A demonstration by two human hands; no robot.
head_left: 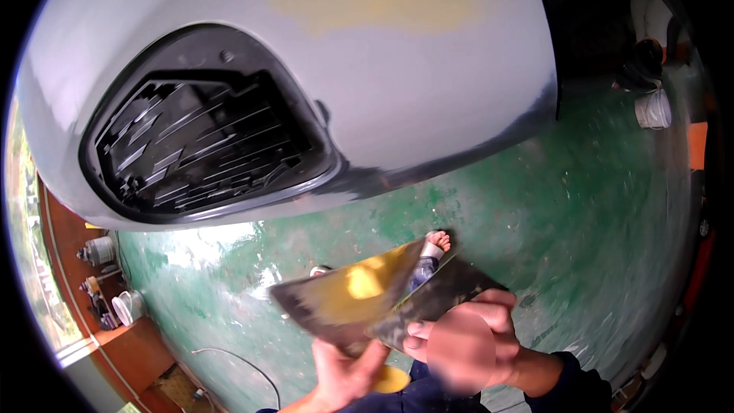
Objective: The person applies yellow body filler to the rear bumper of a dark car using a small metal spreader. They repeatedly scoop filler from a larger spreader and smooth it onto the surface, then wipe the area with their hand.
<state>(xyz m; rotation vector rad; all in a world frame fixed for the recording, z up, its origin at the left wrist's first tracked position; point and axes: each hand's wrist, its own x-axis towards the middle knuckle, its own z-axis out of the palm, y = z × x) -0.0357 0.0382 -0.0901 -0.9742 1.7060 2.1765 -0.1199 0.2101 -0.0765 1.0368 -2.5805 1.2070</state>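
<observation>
Holding dk plate [447,291], pt. hidden: R hand [465,344], blurred.

We see green floor [505,222] in the lower middle, a white bucket [653,110] at upper right, a window [38,260] far left.

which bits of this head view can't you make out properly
In the head view:
- yellow-smeared plate: near end partly covered by the left hand
- dark plate: near end covered by the right hand
- back of the right hand: blurred
- grey car panel: cut off by the top edge
- white bucket: contents too small
</observation>
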